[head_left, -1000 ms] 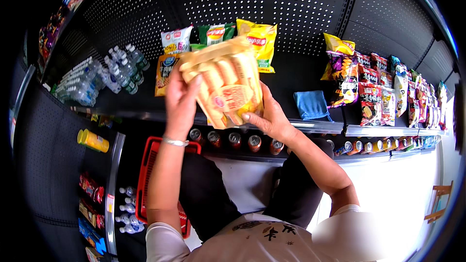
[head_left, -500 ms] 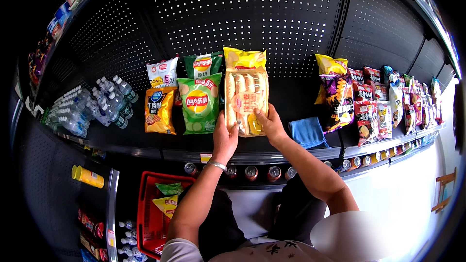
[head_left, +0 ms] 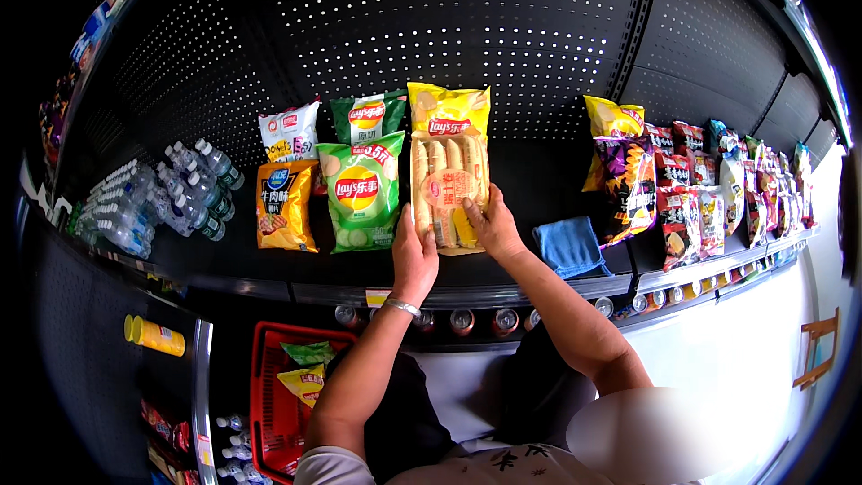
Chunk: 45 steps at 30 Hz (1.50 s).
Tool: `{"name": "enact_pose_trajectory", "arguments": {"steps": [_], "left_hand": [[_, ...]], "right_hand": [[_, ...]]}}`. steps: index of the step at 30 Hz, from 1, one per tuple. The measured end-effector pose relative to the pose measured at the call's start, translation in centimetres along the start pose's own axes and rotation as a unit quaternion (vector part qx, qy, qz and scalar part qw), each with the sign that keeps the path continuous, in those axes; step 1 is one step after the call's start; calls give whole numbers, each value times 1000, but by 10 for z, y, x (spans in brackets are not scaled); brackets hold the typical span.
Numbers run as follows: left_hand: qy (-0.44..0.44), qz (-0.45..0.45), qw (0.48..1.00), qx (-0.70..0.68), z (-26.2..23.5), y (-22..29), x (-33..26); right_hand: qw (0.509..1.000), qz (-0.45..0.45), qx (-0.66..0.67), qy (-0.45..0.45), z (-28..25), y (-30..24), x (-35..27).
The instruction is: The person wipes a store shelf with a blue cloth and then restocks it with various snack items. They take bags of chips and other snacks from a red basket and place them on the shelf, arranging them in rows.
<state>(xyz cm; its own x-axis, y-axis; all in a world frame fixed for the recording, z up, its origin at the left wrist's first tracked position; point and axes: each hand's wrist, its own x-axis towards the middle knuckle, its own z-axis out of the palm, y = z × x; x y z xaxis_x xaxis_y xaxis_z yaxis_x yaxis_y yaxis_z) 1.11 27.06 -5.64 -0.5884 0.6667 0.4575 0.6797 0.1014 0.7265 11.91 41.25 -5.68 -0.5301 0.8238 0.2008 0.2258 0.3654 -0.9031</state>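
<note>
1 wide black shelf (head_left: 530,181) dominates my feed, and I judge the placing there to be partly done. Below its edge, at left, sits the red basket (head_left: 274,413). Up on the shelf, 5 stand grouped: a bright green bag (head_left: 362,202), a yellow bag (head_left: 449,103), an orange bag (head_left: 285,211), a white bag (head_left: 289,126) and a dark green bag (head_left: 366,114). The pack of rolls (head_left: 453,162) is upright before the yellow bag, partly covering it; whether its base bears on the shelf, I cannot tell. My grip is not released: left hand (head_left: 416,262) and right hand (head_left: 496,232) pinch its lower sides, thumbs in front. Smallest, 2 remain unshelved in the basket: a green packet (head_left: 308,353) and a yellow packet (head_left: 305,383).
</note>
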Motion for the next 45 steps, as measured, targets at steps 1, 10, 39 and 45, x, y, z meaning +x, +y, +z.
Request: {"name": "enact_pose_trajectory", "arguments": {"steps": [1,10,39,45], "left_hand": [[4,8,1000,-2,-1,1,-2],[79,65,995,2,-25,11,0],[190,-491,846,88,-224,-352,-388],[386,-419,817,-89,-227,-383,-381]], "right_hand": [[1000,0,3,-4,-1,-1,-1],[997,-33,65,38,-4,8,10],[979,-45,195,30,-78,-18,0],[987,-59,146,30,-61,-37,-11]]}}
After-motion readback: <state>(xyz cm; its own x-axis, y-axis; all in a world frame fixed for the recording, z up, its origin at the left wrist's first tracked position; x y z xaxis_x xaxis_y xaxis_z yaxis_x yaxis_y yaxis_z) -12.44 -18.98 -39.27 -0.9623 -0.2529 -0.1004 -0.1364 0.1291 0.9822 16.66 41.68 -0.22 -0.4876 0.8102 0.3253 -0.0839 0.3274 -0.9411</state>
